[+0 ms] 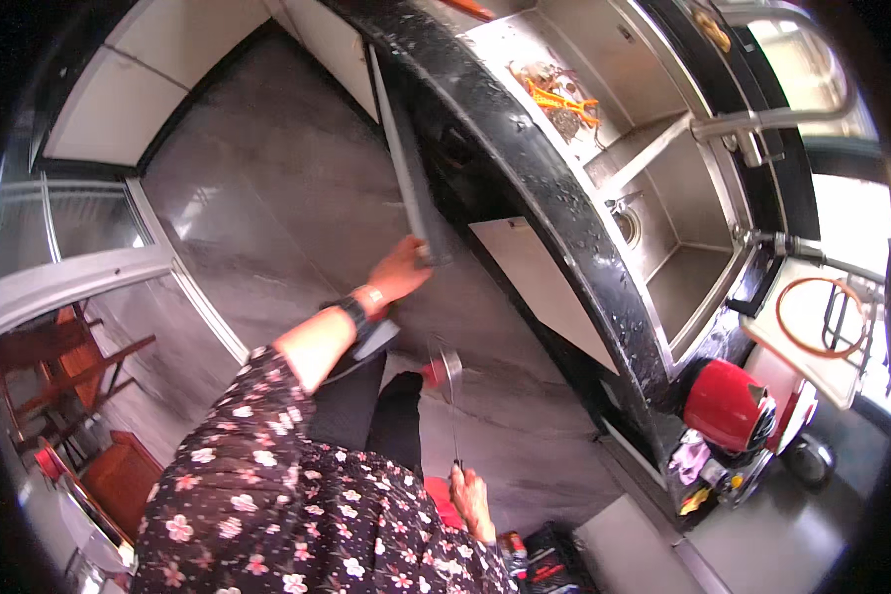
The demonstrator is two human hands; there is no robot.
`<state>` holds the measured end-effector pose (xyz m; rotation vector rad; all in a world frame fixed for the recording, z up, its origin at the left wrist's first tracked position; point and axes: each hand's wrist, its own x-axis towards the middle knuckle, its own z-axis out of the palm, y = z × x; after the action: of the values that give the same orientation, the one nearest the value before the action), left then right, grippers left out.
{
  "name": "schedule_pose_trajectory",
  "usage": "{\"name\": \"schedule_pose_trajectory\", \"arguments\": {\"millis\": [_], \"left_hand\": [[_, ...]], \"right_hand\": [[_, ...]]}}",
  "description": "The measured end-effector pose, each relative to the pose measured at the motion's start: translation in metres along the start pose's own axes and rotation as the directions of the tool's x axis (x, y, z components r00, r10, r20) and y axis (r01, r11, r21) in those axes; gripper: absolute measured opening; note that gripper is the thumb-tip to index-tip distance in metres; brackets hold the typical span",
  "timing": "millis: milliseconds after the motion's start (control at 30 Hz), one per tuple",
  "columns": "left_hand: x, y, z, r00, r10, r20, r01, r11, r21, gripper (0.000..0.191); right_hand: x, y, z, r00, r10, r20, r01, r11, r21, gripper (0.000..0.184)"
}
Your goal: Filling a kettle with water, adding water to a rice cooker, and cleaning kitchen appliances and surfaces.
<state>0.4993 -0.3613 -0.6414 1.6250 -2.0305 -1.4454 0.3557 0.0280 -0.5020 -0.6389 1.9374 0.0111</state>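
My left hand (402,269), with a dark watch on its wrist, grips the outer end of an open cabinet door (401,148) under the sink counter. The dark opening (457,148) of the cabinet lies to the right of that door. Low in front of my body, my right hand (472,501) holds a long thin metal utensil by its dark handle end. The round head of this utensil (452,365), like a ladle or skimmer, points away from me, above the floor. Behind my left wrist is a pale flat object (375,341), partly hidden.
The black counter (520,148) holds a double steel sink (702,289) with a faucet (772,119). Orange-handled utensils (560,100) lie in the far basin. At right stands a red appliance (726,405) near a pale board (802,341). Wooden chairs (74,371) stand at left.
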Motion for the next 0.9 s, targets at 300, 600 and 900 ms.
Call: {"name": "schedule_pose_trajectory", "arguments": {"millis": [300, 600, 900], "left_hand": [[-0.092, -0.103, -0.138, 0.815, -0.412, -0.408, -0.046, 0.656, -0.754, 0.069], [-0.114, -0.051, -0.266, 0.580, -0.068, -0.812, -0.290, 0.914, -0.283, 0.047], [-0.064, -0.046, -0.264, 0.474, 0.159, -0.866, 0.518, 0.746, 0.420, 0.032]], "right_hand": [[0.107, -0.107, -0.068, 0.942, -0.308, -0.136, 0.277, 0.939, -0.206, 0.033], [0.211, -0.210, -0.063, 0.943, -0.313, -0.112, 0.271, 0.919, -0.285, 0.036], [0.326, -0.299, -0.074, 0.866, -0.449, -0.220, 0.348, 0.857, -0.379, 0.041]]}}
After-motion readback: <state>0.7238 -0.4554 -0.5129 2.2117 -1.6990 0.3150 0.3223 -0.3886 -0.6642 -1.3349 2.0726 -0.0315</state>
